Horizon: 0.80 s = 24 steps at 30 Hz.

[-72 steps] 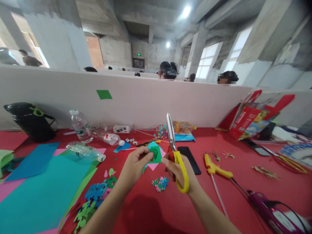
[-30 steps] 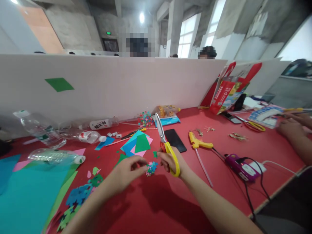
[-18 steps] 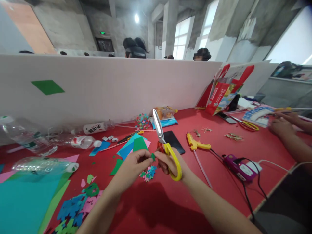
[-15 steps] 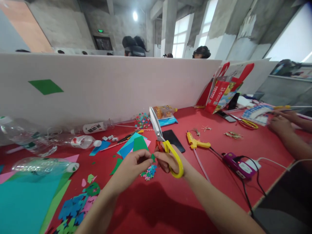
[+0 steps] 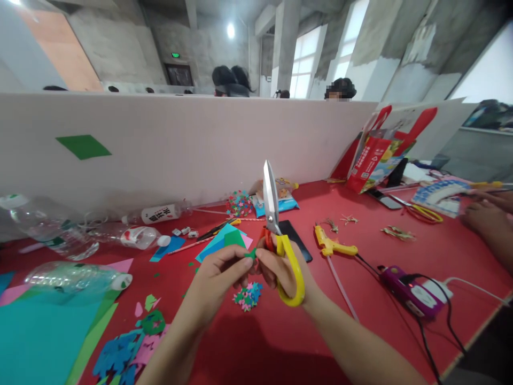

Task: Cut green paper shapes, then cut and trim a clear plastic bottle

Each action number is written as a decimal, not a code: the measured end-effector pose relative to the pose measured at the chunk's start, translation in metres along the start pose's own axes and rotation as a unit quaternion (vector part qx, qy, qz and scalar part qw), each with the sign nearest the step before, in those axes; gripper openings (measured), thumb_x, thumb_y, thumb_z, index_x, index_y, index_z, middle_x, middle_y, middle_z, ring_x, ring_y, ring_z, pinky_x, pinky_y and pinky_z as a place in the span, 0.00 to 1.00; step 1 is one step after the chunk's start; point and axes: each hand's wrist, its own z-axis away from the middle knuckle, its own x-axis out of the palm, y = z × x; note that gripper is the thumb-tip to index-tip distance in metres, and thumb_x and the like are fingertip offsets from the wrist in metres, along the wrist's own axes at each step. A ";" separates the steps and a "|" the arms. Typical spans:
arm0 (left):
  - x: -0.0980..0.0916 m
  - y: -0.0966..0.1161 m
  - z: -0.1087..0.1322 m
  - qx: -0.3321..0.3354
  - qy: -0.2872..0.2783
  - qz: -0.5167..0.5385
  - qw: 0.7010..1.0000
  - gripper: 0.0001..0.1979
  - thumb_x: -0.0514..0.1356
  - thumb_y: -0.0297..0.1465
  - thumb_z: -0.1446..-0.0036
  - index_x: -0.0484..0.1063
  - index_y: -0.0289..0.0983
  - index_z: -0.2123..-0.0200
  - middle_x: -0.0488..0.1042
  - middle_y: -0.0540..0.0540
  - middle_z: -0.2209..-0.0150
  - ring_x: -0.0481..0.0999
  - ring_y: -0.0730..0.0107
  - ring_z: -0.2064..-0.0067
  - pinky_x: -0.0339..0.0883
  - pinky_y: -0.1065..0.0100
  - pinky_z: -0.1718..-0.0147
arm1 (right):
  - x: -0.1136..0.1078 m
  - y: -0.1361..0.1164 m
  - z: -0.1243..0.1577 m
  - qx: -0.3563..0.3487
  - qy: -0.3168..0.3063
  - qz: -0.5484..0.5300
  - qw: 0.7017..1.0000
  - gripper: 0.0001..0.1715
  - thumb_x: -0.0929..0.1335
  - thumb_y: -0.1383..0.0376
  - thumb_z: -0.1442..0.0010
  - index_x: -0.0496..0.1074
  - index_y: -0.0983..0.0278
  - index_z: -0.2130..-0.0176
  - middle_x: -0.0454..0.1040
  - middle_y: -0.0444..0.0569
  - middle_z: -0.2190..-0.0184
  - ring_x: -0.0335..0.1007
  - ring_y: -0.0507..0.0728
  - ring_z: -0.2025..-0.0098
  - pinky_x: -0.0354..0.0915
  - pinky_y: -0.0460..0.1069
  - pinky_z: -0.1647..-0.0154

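My left hand (image 5: pixel 216 275) is closed, pinching a small green paper piece (image 5: pixel 250 254) between thumb and forefinger. Fingertips of my right hand (image 5: pixel 276 266) meet the same piece from the other side. That hand also has scissors (image 5: pixel 271 200) hooked over its fingers, with yellow and red handles and blades together, pointing up and away from me. Below both hands lies a pile of tiny coloured stars (image 5: pixel 247 297) in pink, blue and green. Behind my left hand, blue, green and pink sheets (image 5: pixel 216 243) overlap; a dark phone (image 5: pixel 298 240) is partly hidden by my right hand.
Clear plastic bottles (image 5: pixel 80 283) lie at the left, near cut-out scraps (image 5: pixel 120 347). A yellow glue gun (image 5: pixel 332 246) and purple power strip (image 5: pixel 412 291) with cables occupy the right. A white partition (image 5: pixel 192 144) closes the back. Another person's hand (image 5: pixel 487 216) works at far right.
The green piece has turned from upright to lying more sideways between my fingertips. The scissors now point more steeply upward. My view has shifted slightly left.
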 end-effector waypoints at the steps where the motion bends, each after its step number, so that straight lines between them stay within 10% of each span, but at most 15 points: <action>1: 0.002 0.002 -0.001 0.003 -0.001 0.006 1.000 0.09 0.62 0.35 0.44 0.74 0.37 0.73 0.70 0.53 0.76 0.66 0.75 0.75 0.61 0.73 0.74 | -0.002 0.001 0.000 0.000 -0.004 -0.006 1.000 0.14 0.67 0.57 0.43 0.64 0.61 0.76 0.58 0.33 0.91 0.53 0.47 0.89 0.57 0.44 0.84; 24: 0.027 -0.013 -0.011 -0.070 0.029 0.179 0.981 0.11 0.63 0.35 0.43 0.69 0.36 0.74 0.70 0.53 0.78 0.65 0.79 0.79 0.57 0.76 0.79 | -0.002 0.026 0.001 -0.017 0.118 -0.016 0.993 0.11 0.67 0.59 0.43 0.64 0.61 0.74 0.57 0.33 0.90 0.51 0.47 0.89 0.52 0.42 0.89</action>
